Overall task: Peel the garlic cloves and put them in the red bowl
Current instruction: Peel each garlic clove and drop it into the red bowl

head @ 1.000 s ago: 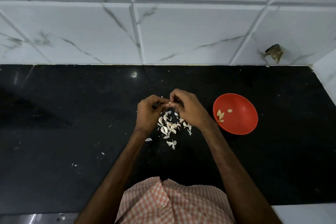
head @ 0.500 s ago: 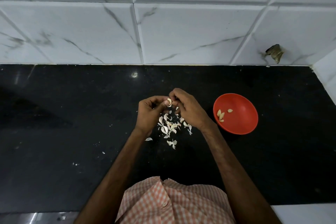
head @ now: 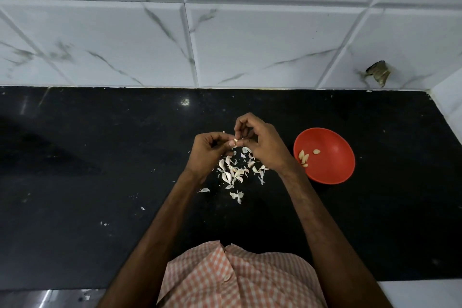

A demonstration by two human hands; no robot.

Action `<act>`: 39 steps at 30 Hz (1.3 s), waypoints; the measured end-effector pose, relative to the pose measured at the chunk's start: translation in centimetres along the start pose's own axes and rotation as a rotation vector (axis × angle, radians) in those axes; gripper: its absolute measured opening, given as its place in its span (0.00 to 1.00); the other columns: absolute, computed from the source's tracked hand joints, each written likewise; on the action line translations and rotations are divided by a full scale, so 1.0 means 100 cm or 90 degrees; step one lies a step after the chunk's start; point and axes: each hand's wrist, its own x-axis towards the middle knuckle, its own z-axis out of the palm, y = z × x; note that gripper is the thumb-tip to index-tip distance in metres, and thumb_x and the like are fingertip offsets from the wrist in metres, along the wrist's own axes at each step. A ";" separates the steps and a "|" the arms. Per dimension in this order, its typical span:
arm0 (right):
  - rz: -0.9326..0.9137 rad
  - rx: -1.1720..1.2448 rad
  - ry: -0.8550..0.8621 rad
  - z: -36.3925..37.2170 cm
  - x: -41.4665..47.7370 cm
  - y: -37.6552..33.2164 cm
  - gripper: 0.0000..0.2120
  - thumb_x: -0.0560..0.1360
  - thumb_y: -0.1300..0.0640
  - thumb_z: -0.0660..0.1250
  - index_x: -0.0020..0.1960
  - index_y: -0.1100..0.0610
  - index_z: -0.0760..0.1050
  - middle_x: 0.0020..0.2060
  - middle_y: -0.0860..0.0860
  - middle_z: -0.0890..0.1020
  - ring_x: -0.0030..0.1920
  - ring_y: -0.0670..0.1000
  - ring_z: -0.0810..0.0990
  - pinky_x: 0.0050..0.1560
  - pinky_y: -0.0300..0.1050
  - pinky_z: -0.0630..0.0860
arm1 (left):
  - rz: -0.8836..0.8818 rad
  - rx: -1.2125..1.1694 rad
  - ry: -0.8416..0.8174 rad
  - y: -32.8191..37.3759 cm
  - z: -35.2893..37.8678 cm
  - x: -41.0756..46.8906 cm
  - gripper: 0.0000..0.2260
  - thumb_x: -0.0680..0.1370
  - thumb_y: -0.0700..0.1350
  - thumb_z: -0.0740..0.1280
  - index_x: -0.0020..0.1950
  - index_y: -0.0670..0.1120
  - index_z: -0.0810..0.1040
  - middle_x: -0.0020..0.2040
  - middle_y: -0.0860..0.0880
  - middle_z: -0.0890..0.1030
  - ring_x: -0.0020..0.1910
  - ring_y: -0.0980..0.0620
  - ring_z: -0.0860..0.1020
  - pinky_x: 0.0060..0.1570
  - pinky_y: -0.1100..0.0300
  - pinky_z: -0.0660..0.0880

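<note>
Kitchen: black stone counter (head: 100, 182), marble-look wall tiles (head: 262, 42).

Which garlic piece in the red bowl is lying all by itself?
The lone clove nearer the middle of the red bowl. The other peeled cloves huddle together by the rim nearest the right hand.

A small pale garlic clove (head: 235, 143) is being pinched between the fingers of the left hand (head: 207, 154) and the right hand (head: 265, 149), just above the black table (head: 100, 157); it is too small to tell how much skin is clinging to it. Beneath it, whitish cloves and skins (head: 232, 172) are lying in a loose scatter. To the right, the red bowl (head: 342, 167) is standing upright, holding a few peeled cloves (head: 303, 157) toward its left side.
</note>
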 end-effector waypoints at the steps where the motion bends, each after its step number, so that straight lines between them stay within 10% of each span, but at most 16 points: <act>1: 0.000 0.010 -0.002 -0.001 0.000 0.000 0.15 0.72 0.68 0.74 0.53 0.57 0.75 0.43 0.48 0.80 0.45 0.46 0.80 0.48 0.40 0.77 | -0.009 -0.013 -0.007 0.001 0.000 0.000 0.06 0.78 0.33 0.69 0.49 0.42 0.84 0.44 0.49 0.87 0.44 0.53 0.84 0.45 0.60 0.82; 11: -0.005 0.046 0.000 -0.004 0.001 0.006 0.15 0.70 0.68 0.75 0.51 0.55 0.76 0.41 0.47 0.80 0.41 0.59 0.74 0.46 0.60 0.75 | -0.063 -0.086 -0.023 0.002 0.004 -0.002 0.06 0.78 0.32 0.67 0.51 0.39 0.82 0.44 0.48 0.87 0.44 0.54 0.84 0.43 0.62 0.82; 23: 0.015 0.040 -0.030 -0.002 0.003 0.001 0.12 0.73 0.70 0.72 0.51 0.57 0.76 0.44 0.51 0.78 0.43 0.42 0.76 0.48 0.37 0.74 | -0.118 -0.133 -0.008 0.001 0.004 0.001 0.05 0.79 0.32 0.67 0.51 0.37 0.82 0.45 0.47 0.87 0.46 0.55 0.84 0.44 0.62 0.82; 39: -0.027 -0.091 0.093 0.020 -0.004 0.004 0.14 0.77 0.72 0.63 0.56 0.56 0.74 0.47 0.40 0.71 0.52 0.50 0.77 0.52 0.53 0.80 | -0.168 -0.229 0.052 -0.001 0.011 0.001 0.07 0.81 0.36 0.66 0.56 0.35 0.81 0.44 0.47 0.82 0.40 0.56 0.80 0.38 0.61 0.81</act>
